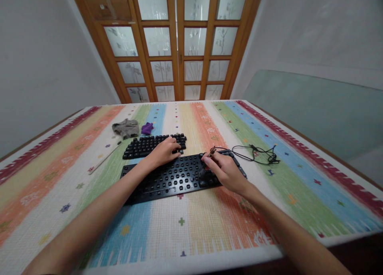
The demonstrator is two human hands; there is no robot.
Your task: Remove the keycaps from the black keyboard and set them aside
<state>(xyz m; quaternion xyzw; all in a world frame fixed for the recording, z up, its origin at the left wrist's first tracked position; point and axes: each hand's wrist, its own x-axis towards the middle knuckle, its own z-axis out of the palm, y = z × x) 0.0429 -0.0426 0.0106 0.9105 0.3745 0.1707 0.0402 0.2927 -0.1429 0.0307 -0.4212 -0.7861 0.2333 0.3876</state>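
Note:
A black keyboard point(176, 179) lies in front of me, most of its keycaps off so that rows of bare key sockets show. Several keycaps remain at its right end. Behind it, loose black keycaps point(143, 145) are set out in rows. My left hand point(165, 151) is at the right part of these rows, its thumb and fingers closed around a small keycap point(180, 151). Over the right part of the keyboard, my right hand point(225, 169) pinches a small tool point(212, 151) that looks like a wire keycap puller. The fingers partly cover it.
The keyboard's black cable point(263, 155) lies coiled to the right. A grey cloth point(126, 128), a purple cloth point(147, 128) and a thin brush point(104, 158) lie at the back left. A striped cloth point(206, 227) covers the table. Wooden doors point(178, 79) stand beyond it.

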